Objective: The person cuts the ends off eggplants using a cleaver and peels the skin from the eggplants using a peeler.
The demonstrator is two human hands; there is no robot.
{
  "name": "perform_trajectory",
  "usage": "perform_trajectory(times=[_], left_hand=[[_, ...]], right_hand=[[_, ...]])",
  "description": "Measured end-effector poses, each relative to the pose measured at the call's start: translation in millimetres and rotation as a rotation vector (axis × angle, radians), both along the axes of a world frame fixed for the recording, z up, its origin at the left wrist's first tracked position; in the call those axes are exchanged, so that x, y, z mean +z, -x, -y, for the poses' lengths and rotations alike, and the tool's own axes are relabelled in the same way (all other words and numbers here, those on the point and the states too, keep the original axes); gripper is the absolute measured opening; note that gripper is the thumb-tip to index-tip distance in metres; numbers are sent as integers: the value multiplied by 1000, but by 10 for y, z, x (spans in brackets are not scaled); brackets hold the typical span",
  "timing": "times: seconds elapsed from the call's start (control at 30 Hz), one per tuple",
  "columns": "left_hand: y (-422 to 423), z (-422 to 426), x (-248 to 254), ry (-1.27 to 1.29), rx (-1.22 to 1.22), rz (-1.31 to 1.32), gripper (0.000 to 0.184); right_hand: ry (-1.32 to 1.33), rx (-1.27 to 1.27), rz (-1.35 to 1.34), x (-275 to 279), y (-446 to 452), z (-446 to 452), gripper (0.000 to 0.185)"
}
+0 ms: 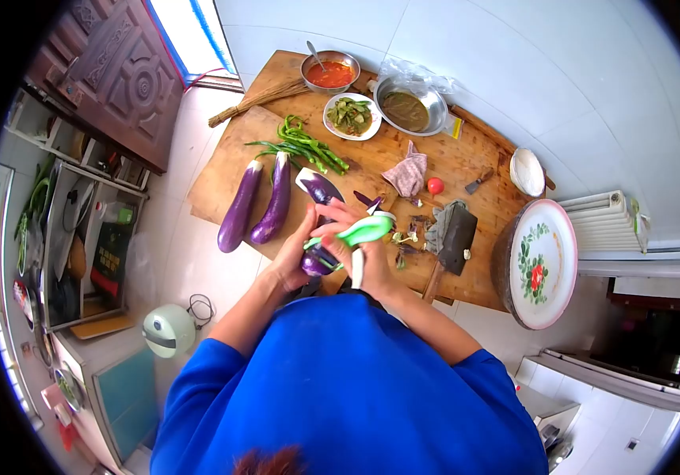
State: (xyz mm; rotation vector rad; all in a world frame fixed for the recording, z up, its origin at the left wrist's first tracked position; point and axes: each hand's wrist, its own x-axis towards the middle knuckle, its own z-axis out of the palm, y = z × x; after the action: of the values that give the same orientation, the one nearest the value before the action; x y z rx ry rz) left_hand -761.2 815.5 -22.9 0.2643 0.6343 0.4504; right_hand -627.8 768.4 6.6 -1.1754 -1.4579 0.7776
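Walls (530, 71) of pale tile rise across the top of the frame; a carved brown door (126, 79) stands at upper left. A scuffed wooden counter (466, 158) fills the upper centre, with a flower-painted enamel tray (558, 245) at its right end. At the frame's centre, above the counter's near edge, the person's left hand (292, 253) grasps a glossy, dark purple eggplant (314, 266), partly hidden by fingers; the right hand (365, 260) grips a bright green tool (367, 229) over it.

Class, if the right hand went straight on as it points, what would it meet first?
Probably the eggplant in the left hand, ahead of the right hand; overlap leaves depth unclear.
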Motion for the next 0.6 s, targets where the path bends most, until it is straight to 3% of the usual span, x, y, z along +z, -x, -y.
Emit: perform_trajectory(times=[0.03,0.23,0.3,0.33,0.43,0.47,0.5,0.6], left_hand=[[-27,16,38,-5,45,9,48],[-88,28,-128,142,86,103,38],[-72,74,85,27,-50,-32,36],[-46,107,-8,30,-106,65,37],[-5,118,-5,142,-183,6,41],[17,111,35,142,-189,8,41],[53,117,92,95,-261,30,43],[114,102,168,-11,-426,-12,46]], right_hand=[[-47,-1,112,0,29,9,15],[-130,16,159,-58,-73,-32,16],[142,40,-29,12,-195,-67,13],[217,83,-109,-105,-280,-112,16],[-28,175,22,-149,-421,-277,17],[134,218,-105,-136,-485,-331,17],[192,207,-46,-124,-563,-385,16],[30,256,-21,-138,-712,-588,16]])
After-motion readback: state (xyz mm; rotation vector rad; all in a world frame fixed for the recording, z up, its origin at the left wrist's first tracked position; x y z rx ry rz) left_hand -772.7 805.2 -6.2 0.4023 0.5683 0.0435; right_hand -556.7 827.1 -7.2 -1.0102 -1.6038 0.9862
